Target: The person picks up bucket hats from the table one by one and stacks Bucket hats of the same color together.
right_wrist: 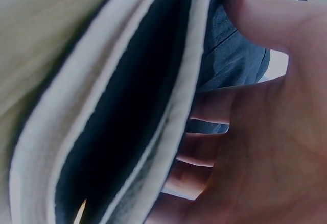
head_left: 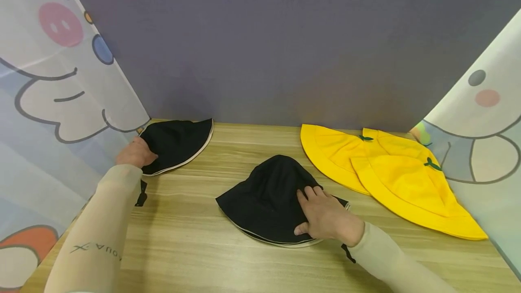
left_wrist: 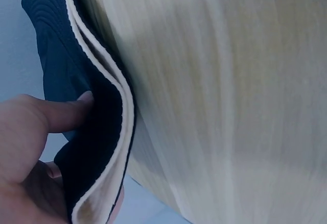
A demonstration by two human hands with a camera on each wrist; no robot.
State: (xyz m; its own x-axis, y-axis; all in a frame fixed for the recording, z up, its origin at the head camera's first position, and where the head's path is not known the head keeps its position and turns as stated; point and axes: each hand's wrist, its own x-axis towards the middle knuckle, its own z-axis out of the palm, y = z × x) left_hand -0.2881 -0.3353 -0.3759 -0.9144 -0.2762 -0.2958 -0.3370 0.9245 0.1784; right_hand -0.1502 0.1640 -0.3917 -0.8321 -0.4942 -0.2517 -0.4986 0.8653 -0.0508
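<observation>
At the back left, my left hand [head_left: 136,152] grips the edge of a folded black bucket hat [head_left: 179,141]. In the left wrist view the thumb presses on the dark cloth [left_wrist: 102,112], with the other fingers curled under it and the pale-trimmed brim layers facing the table. Nearer the middle lies a second black bucket hat [head_left: 266,200], flat on the table with its crown pointing away. My right hand [head_left: 325,214] rests on that hat's right side, fingers stretched over the cloth and thumb apart. From the right wrist, its layered pale brim [right_wrist: 176,101] shows beside the palm.
Yellow hats [head_left: 407,184] with small green leaf tabs overlap at the right on the wooden table [head_left: 183,248]. A grey panel [head_left: 260,49] stands along the back. Cartoon-printed sheets [head_left: 61,103] hang at both sides. A black strap [head_left: 141,194] dangles below the left hat.
</observation>
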